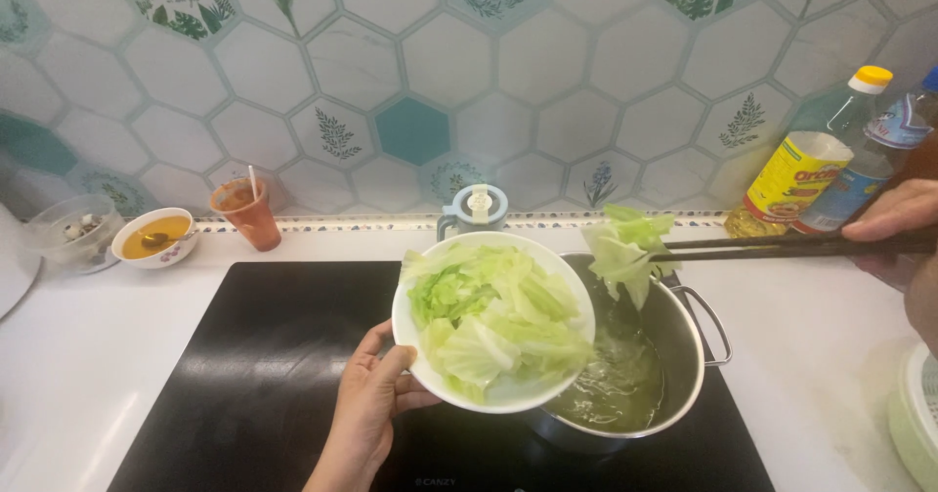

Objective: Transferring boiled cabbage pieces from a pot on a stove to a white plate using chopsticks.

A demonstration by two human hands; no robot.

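The left hand [376,399] grips a white bowl [420,355] heaped with pale green cabbage pieces [493,316], tilted over a steel pot [674,336] of greenish water. The right hand [904,213] pinches dark chopsticks [772,248] clamping limp leaves [625,248] above the pot.

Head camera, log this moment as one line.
left hand: holds tilted bowl of cabbage | right hand: chopsticks gripping cabbage leaf | over steel pot | black cooktop

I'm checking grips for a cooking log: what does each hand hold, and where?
Left hand holds the white bowl of cabbage by its lower rim. Right hand holds dark chopsticks at their far end; their tips pinch cabbage leaves.
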